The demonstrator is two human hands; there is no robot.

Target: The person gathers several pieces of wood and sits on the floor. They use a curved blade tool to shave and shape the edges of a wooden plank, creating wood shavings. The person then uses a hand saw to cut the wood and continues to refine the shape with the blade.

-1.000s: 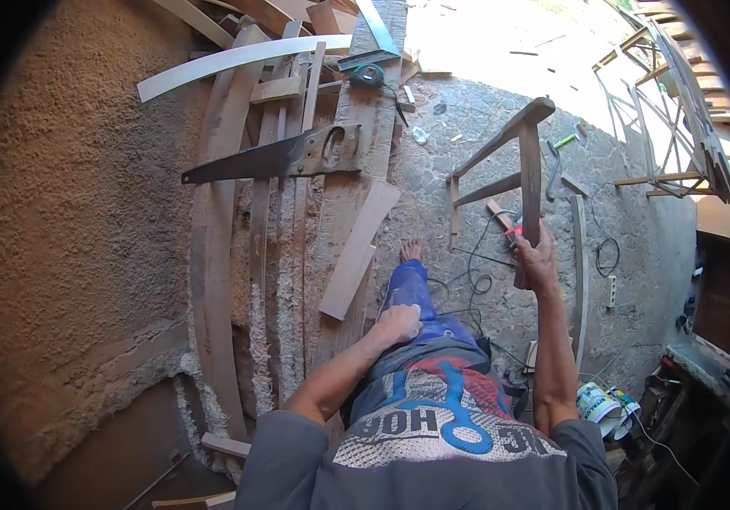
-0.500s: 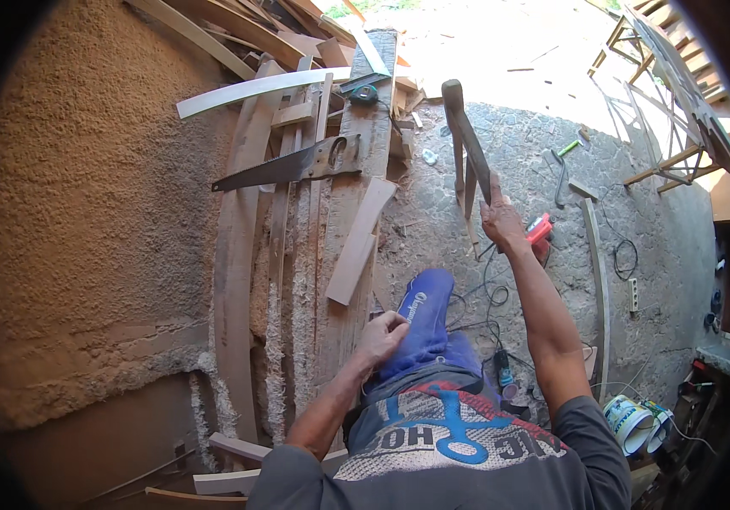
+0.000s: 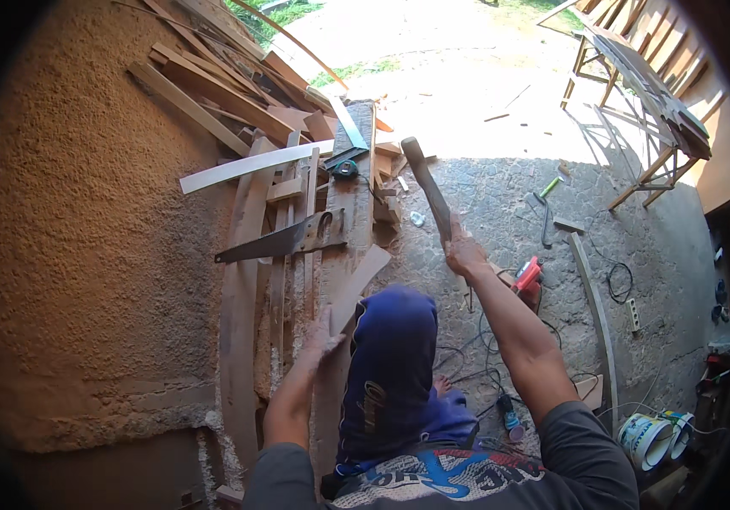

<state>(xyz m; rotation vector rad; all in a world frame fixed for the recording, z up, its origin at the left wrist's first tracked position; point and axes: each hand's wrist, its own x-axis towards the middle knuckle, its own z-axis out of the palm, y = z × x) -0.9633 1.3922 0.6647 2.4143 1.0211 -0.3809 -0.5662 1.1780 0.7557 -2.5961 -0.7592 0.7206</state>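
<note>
My right hand (image 3: 464, 252) is closed around the near end of a curved wooden bar (image 3: 426, 183), held up over the floor to the right of the workbench plank. A little thin wood shows below that hand; the rest is hidden by the hand and bar. On the plank (image 3: 356, 183) lies a flat, curved wooden piece (image 3: 360, 285). Its near end is partly covered by my raised knee in blue trousers (image 3: 394, 327). My left hand (image 3: 320, 337) rests against that end, fingers stretched along the left edge. A handsaw (image 3: 275, 240) lies across the planks beyond it.
A tape measure (image 3: 344, 170) and a try square (image 3: 349, 126) lie farther up the plank. Offcuts (image 3: 220, 89) are heaped at the far left. On the floor are a red power tool (image 3: 528, 276), cables, a long timber strip (image 3: 594, 310) and white buckets (image 3: 647, 442).
My knee has come up over the curved piece's near end. My left hand has gone from my lap to that piece. The right hand with the bar has shifted left; the view has tilted up.
</note>
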